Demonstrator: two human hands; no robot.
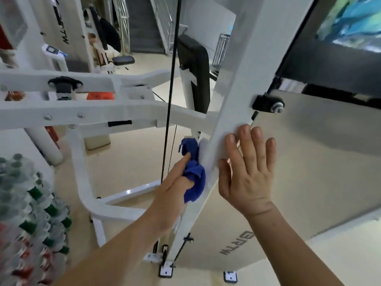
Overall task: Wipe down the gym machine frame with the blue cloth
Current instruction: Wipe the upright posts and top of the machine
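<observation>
A white slanted upright of the gym machine frame (237,83) runs from the top right down to the floor in the middle. My left hand (175,182) holds a bunched blue cloth (193,172) and presses it against the left face of this upright. My right hand (247,172) lies flat on the right side of the same upright, fingers straight and spread, fingertips on the white metal. Part of the cloth is hidden behind my left fingers.
White horizontal frame bars (82,112) cross on the left. A black cable (171,89) hangs just left of the cloth. A grey shroud panel (309,162) sits to the right, a black padded seat back (195,65) behind, and packed water bottles (31,213) at lower left.
</observation>
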